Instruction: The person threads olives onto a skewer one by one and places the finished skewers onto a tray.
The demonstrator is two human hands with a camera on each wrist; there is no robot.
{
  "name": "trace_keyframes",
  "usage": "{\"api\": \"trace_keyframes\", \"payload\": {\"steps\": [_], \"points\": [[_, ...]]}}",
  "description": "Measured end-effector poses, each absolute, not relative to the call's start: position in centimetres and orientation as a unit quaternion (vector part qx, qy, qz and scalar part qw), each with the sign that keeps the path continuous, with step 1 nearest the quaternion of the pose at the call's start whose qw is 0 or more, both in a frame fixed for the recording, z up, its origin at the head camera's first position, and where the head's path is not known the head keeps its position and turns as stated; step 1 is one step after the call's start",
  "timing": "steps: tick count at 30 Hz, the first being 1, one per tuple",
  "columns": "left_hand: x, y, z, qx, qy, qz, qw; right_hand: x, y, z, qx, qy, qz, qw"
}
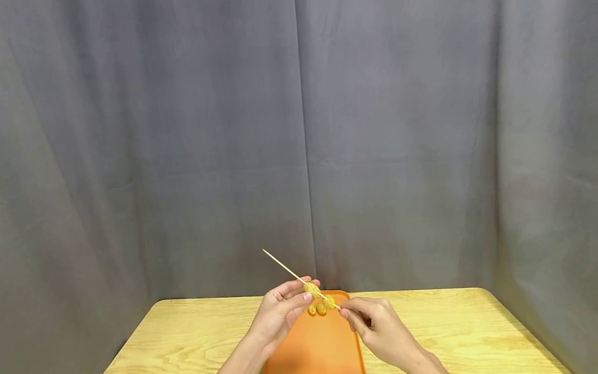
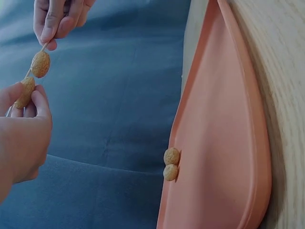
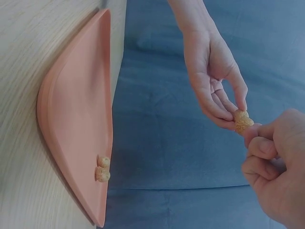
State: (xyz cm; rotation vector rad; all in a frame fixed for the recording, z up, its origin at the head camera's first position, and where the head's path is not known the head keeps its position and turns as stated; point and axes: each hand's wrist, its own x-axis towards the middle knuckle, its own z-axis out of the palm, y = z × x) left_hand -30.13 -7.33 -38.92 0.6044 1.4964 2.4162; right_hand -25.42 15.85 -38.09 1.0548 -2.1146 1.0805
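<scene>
A thin wooden skewer [image 1: 282, 265] slants in the air above the tray, its far end up and to the left. Two golden-brown, rough-skinned oval food pieces are on it. The upper piece [image 1: 311, 289] is pinched between the thumb and fingers of my left hand [image 1: 277, 314]. Lower down, the second piece [image 1: 329, 302] sits a short gap away, close to my right hand [image 1: 383, 330]. My right thumb and fingers pinch the skewer's lower end. Seen from the left wrist, both pieces [image 2: 41, 64] show along the stick.
An orange tray [image 1: 322, 343] lies on the wooden table [image 1: 434, 317] beneath my hands. Two loose pieces of the same food [image 2: 171, 164] touch each other near the tray's far edge. A grey curtain [image 1: 397, 156] hangs behind the table and along its sides.
</scene>
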Motion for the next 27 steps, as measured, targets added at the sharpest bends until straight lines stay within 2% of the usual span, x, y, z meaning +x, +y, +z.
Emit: {"api": "trace_keyframes", "payload": {"steps": [8, 17, 27], "points": [[-30.2, -7.1, -39.7, 0.223, 0.494, 0.831, 0.128, -25.5, 15.7, -38.2, 0.379, -0.789, 0.396, 0.276], [-31.0, -7.1, -38.4, 0.239, 0.506, 0.817, 0.142, -26.0, 16.1, -37.4, 0.347, -0.804, 0.393, 0.281], [-32.0, -7.8, -40.4, 0.169, 0.584, 0.782, 0.135, -26.2, 16.7, -37.9, 0.335, -0.803, 0.399, 0.289]]}}
